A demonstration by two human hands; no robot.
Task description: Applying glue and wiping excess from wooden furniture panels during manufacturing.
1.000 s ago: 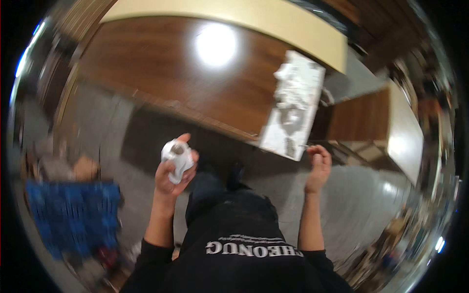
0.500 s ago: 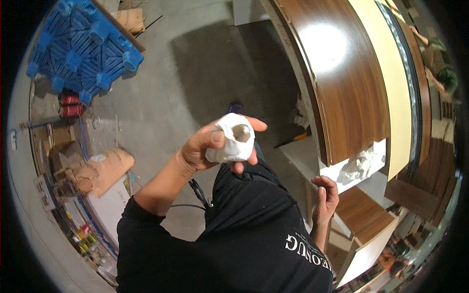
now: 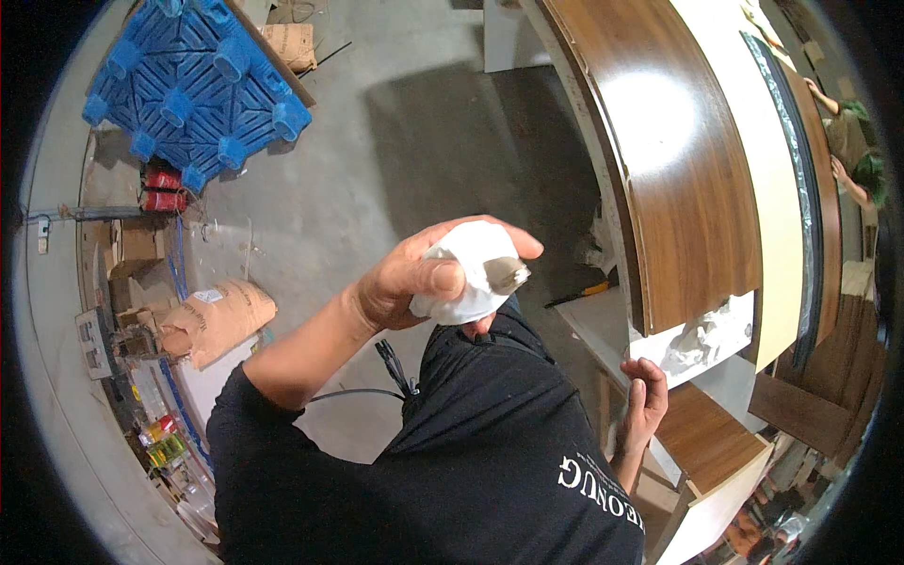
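Observation:
My left hand [image 3: 410,278] is closed around what looks like a small roll of crumpled white tissue [image 3: 471,264], held up in front of my body. A grey-brown core or hollow shows at the tissue roll's right end. To the right, my right hand [image 3: 644,405] is raised with loosely bent fingers and nothing visible in it. It is near the corner of a white board [image 3: 673,363], on which a crumpled white wad [image 3: 702,344] lies. Whether the hand touches that board I cannot tell.
Glossy brown wood-grain panels [image 3: 687,207] and a cream board [image 3: 777,282] lie at right. A smaller wood-topped piece [image 3: 702,424] stands nearer. At left are a blue plastic pallet [image 3: 179,104] and a brown paper sack [image 3: 221,315]. Another person's hands [image 3: 838,169] show far right.
The tissue roll has tilted and shifted slightly right in my left hand, so its core end faces more to the right. The whole view has shifted a little.

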